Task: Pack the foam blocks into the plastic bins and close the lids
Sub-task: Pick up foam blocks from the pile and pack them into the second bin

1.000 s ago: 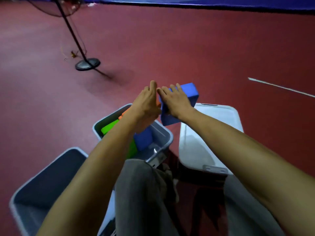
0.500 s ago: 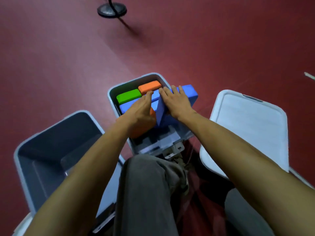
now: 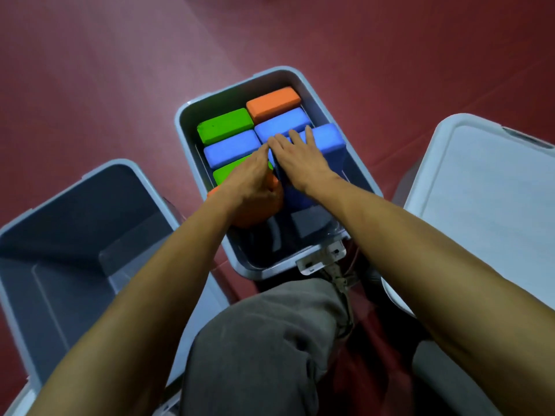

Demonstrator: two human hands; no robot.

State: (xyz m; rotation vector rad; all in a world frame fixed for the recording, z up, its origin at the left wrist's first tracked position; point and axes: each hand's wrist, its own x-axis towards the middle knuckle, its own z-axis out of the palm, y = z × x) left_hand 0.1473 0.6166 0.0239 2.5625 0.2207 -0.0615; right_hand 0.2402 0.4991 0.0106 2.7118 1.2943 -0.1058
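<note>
Packing looks about half done. The grey plastic bin (image 3: 261, 274) at frame centre holds matte, round-edged foam blocks packed edge to edge in two columns. An orange block (image 3: 273, 104) and a green block (image 3: 225, 125) lie uppermost, with two blue blocks (image 3: 232, 148) below them.

A larger blue foam block (image 3: 327, 142) sits tilted against the bin's right wall and is not yet seated. The right hand (image 3: 303, 166) lies flat on it, its fingers (image 3: 309, 136) straight and pressing. The left hand (image 3: 249, 184) rests outstretched over a second green block (image 3: 231, 172) and grips nothing.

Judging by this, seating that block comes next. The second open grey bin (image 3: 60, 223) at lower left and the pale lid (image 3: 480, 190) at right remain to be dealt with.
</note>
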